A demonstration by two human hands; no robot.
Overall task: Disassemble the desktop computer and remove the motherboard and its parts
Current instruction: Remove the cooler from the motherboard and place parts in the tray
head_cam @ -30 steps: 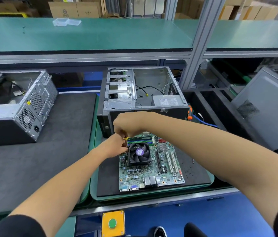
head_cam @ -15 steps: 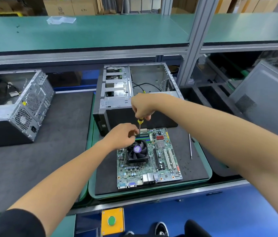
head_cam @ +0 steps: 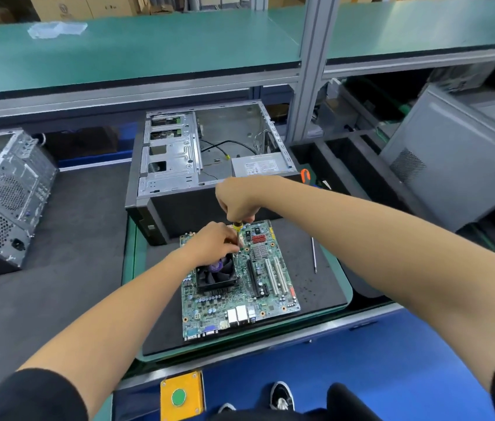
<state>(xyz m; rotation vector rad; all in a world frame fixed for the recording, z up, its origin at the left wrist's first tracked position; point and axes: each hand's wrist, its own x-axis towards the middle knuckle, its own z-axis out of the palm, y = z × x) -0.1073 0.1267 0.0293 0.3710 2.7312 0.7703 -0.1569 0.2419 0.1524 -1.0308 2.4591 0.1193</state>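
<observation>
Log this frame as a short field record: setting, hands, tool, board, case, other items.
setting: workbench with a black mat on a green tray
right hand: grips the screwdriver from above, shaft upright
left hand: fingers at the shaft, over the fan's far edge
fan: black, on the motherboard
motherboard: out of the case, flat on the mat
case: open, behind the board, cables inside
other items: thin metal tool on the mat, right of the board; second case at left
</observation>
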